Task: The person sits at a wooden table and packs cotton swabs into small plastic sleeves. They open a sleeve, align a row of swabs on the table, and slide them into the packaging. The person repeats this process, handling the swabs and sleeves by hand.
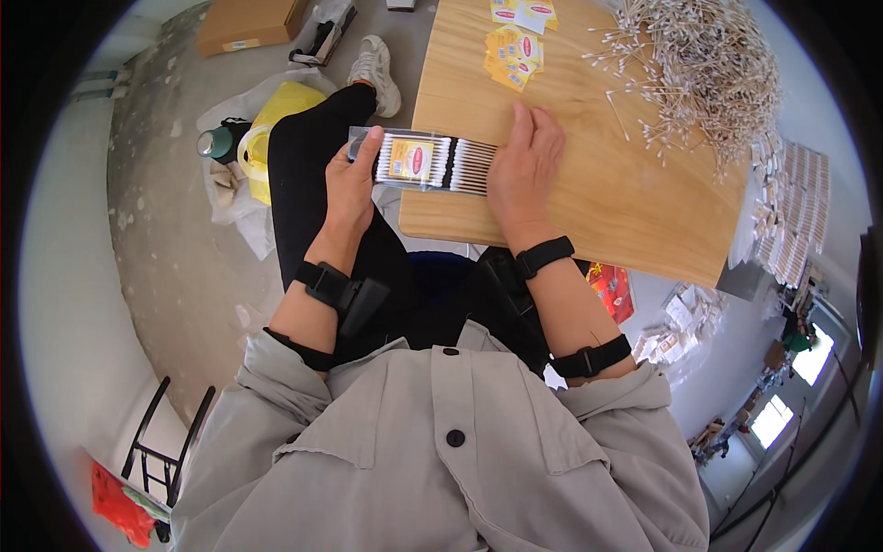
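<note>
My left hand [352, 179] is closed on the left end of a clear plastic bag [365, 140], its thumb on top. Inside the bag lies a row of cotton swabs [441, 166] with a yellow card [411, 159] over them. To the right, a second row of cotton swabs [472, 167] sticks out at the bag's mouth, a dark gap between the two rows. My right hand [526, 170] is curled at the right end of this second row, over the table's near left corner. Its fingertips are partly hidden, and the swabs' right ends are beneath it.
The wooden table [589, 207] extends right and away from me. Loose cotton swabs [699, 74] are heaped at its far right. Yellow cards [515, 55] lie near the far edge. On the floor to the left are a yellow bag [280, 110], a bottle [214, 143] and a cardboard box [248, 23].
</note>
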`<state>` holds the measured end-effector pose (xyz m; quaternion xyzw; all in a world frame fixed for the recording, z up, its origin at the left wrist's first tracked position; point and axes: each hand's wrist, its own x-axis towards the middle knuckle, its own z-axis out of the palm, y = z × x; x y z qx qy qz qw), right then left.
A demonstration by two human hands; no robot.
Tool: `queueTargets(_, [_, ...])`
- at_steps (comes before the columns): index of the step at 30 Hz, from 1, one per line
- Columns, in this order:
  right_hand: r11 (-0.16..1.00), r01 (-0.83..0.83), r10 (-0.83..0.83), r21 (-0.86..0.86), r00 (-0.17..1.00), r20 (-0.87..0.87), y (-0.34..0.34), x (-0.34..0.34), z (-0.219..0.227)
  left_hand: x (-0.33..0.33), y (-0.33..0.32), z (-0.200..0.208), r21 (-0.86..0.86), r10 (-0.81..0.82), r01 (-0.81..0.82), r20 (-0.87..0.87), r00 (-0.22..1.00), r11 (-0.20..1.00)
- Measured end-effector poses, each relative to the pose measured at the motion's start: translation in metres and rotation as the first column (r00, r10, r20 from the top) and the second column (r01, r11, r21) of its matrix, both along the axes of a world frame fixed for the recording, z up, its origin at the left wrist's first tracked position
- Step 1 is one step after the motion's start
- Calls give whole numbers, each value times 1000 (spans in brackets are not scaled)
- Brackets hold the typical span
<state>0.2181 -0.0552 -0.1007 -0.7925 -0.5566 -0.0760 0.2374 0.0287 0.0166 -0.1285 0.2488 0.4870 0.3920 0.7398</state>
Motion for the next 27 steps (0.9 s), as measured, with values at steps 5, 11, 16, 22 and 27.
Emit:
queueTargets(5, [1000,-22,22,23,1000,12,1,1,-1,1,-1,-3,1,3,-3,32,999,1000])
queueTargets(11, [999,-36,35,27,999,22,4,-2,-3,2,-2,-3,-2,4,-4,38,999,1000])
queueTargets(16, [999,-51,52,10,998,-23,11,-15,-2,2,-3,-2,12,19,-19,39,999,1000])
queueTargets(22, [1000,-17,16,-26,999,-48,14,-24,-2,3,-5,3,84,43,-43,-2,999,996])
queueTargets(27, [999,-31,31,8,999,-45,18,-27,-6,5,-6,7,152,68,-56,-73,995,987])
